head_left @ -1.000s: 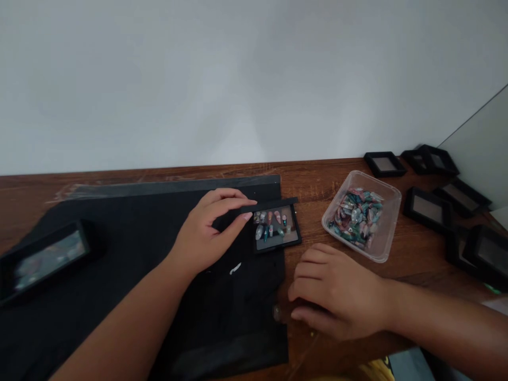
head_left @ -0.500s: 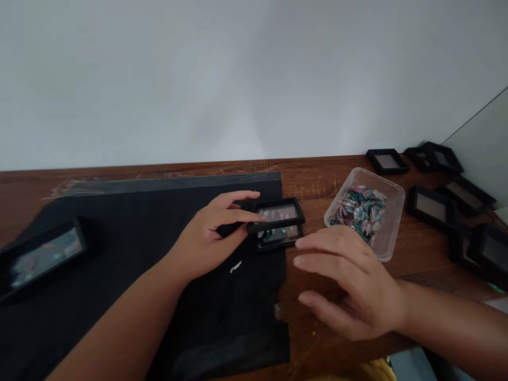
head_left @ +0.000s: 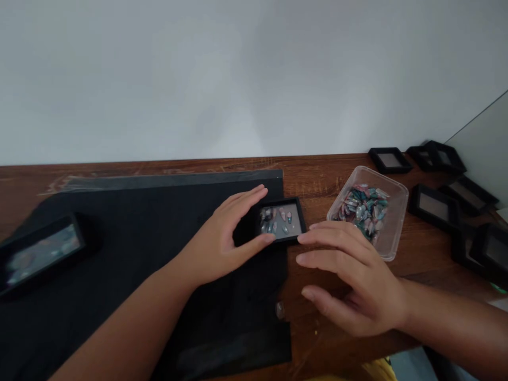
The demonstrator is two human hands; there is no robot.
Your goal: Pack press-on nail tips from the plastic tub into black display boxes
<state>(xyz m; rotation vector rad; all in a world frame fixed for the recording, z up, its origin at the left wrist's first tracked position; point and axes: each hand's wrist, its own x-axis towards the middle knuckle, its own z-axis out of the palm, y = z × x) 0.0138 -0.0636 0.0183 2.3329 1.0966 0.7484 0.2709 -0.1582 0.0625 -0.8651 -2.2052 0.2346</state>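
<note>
Looking closed now: box (head_left: pixel 282 225) at the two o'clock edge of the mat (head_left: pixel 159 227), lid (head_left: pixel 300 214) flat, half-raised a moment ago, so the nails (head_left: pixel 283 215) seem covered. Left hand (head_left: pixel 220 241) grip's spread loosely at nine, right hand (head_left: pixel 353 283) splayed at four, tub (head_left: pixel 398 219) at three.

Single head-worn view, facing forward and down, tabletop (head_left: pixel 309 182) close below
</note>
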